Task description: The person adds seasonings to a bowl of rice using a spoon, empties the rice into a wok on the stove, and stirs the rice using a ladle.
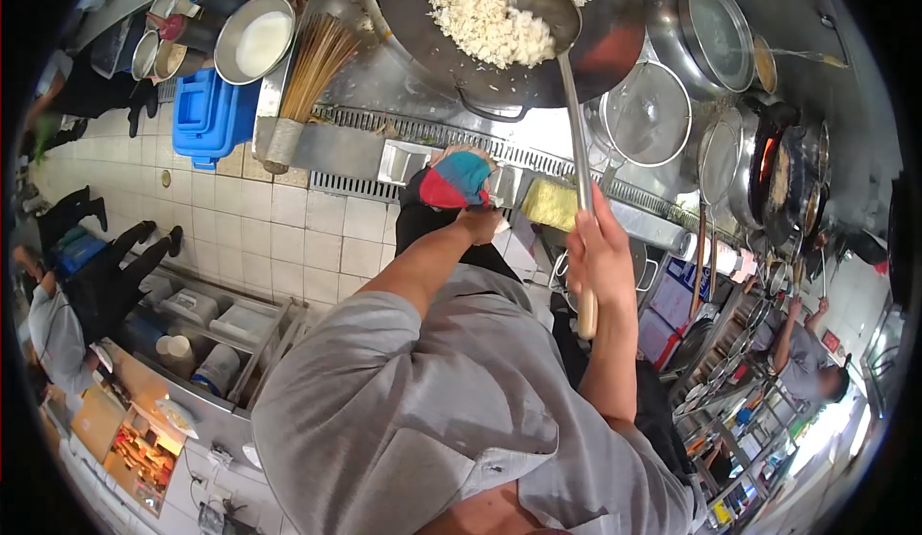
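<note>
My right hand (600, 252) is wrapped round the long handle of a ladle (573, 122), near its wooden end. The ladle's round bowl rests on pale, rice-like food (480, 16) in a large dark wok (413, 31). Close to my body, below the wok, my left hand (477, 225) is closed on a teal and red cloth (456, 182); its fingers are partly hidden. A yellow sponge-like cloth (550, 205) lies on the stove's front ledge, between my two hands.
Left of the wok are a bamboo wok brush (312, 84), a bowl of white contents (261, 45) and a blue bin (206, 117). Strainers (645, 114) and pans stand at right. One co-worker (807, 362) handles tools at far right; another person (67, 324) stands at left.
</note>
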Action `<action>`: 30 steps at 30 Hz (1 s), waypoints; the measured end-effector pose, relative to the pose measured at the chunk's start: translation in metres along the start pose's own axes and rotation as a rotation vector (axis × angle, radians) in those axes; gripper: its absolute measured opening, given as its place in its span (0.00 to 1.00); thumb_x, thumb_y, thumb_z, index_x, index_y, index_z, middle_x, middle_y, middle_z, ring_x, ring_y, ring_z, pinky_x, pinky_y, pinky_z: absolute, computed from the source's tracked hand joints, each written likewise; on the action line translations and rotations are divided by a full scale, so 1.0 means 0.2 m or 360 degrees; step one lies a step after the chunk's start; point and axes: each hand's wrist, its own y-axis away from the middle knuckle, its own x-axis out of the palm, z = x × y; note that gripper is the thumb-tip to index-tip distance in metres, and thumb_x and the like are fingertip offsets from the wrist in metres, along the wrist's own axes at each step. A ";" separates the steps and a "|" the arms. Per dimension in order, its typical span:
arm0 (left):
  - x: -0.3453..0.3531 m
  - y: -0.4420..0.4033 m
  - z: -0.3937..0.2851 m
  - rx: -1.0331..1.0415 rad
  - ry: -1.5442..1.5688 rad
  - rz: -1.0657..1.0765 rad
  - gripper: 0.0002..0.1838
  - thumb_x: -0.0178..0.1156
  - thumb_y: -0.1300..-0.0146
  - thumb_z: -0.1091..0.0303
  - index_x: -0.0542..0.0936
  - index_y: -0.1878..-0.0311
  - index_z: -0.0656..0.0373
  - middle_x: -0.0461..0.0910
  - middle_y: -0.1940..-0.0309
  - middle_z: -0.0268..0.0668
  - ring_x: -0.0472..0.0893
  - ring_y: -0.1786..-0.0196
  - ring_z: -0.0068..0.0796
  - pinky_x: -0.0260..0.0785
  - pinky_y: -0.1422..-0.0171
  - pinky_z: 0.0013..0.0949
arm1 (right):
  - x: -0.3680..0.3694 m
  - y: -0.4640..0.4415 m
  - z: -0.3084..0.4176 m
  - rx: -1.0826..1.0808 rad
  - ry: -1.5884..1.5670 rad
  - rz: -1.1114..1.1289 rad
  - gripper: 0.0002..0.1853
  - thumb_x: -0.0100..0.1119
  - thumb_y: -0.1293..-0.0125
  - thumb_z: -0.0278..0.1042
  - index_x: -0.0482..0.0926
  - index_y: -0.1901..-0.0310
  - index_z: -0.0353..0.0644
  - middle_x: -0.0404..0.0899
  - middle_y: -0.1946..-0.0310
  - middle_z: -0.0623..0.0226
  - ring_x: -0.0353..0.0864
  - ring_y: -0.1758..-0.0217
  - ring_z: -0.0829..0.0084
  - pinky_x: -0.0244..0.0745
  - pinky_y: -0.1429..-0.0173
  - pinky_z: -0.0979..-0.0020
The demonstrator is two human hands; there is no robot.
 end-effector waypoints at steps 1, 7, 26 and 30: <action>0.09 -0.06 0.04 -0.0007 0.0061 0.0145 0.33 0.62 0.44 0.70 0.71 0.32 0.62 0.79 0.37 0.52 0.79 0.34 0.55 0.72 0.32 0.52 | 0.02 -0.10 0.02 0.0000 -0.0097 -0.0012 0.30 0.50 0.21 0.35 0.59 0.20 0.48 0.65 0.81 0.75 0.62 0.87 0.81 0.61 0.85 0.73; 0.17 -0.03 0.06 -0.0075 -0.0017 0.0107 0.43 0.62 0.40 0.69 0.59 0.21 0.53 0.72 0.28 0.47 0.76 0.30 0.51 0.70 0.30 0.57 | -0.04 -0.46 0.34 -0.0480 0.0321 -0.0140 0.32 0.52 0.21 0.37 0.59 0.19 0.50 0.67 0.80 0.77 0.64 0.85 0.82 0.61 0.84 0.73; -0.13 0.00 -0.12 -0.0236 -0.0011 0.0419 0.38 0.62 0.38 0.68 0.65 0.23 0.44 0.77 0.32 0.42 0.78 0.32 0.45 0.72 0.31 0.49 | 0.07 -0.36 0.26 -0.0355 0.0445 -0.0165 0.31 0.50 0.21 0.34 0.59 0.19 0.50 0.66 0.81 0.78 0.64 0.85 0.82 0.62 0.82 0.72; -0.03 -0.04 -0.09 -0.0192 0.0045 0.0255 0.34 0.62 0.38 0.69 0.68 0.26 0.49 0.78 0.33 0.43 0.79 0.32 0.43 0.72 0.31 0.49 | -0.05 -0.56 0.36 -0.0612 0.0544 -0.0279 0.30 0.53 0.21 0.40 0.62 0.20 0.52 0.66 0.80 0.78 0.65 0.83 0.83 0.64 0.81 0.72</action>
